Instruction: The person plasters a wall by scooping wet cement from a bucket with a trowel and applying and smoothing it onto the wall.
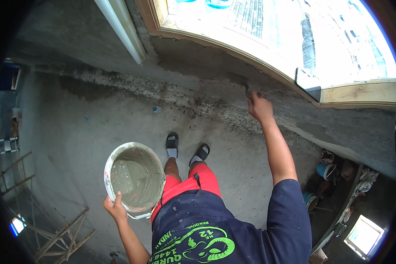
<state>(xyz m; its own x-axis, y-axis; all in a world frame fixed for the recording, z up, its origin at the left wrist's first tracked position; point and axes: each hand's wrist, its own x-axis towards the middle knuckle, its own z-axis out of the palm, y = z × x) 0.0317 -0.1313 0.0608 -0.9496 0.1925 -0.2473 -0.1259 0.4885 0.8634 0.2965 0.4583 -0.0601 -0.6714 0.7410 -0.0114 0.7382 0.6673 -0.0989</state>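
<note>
My left hand (115,208) grips the near-left rim of a pale bucket (107,173), its thumb over the edge. Wet grey mortar (128,178) lies inside and coats the inner wall. At the end of my outstretched arm, my right hand (261,107) is closed round a small trowel (247,91). Its blade is dark and hard to make out against the grey wall (224,66) below the window. A darker, damp-looking patch of plaster spreads under the wooden window frame (233,47).
A dark flat object (308,82) rests on the window sill. The white pipe (126,37) runs down the wall. Wooden trestles (61,240) stand at lower left. Blue buckets (325,170) and clutter line the right side. A bottle cap-like blue item (156,109) lies on the floor.
</note>
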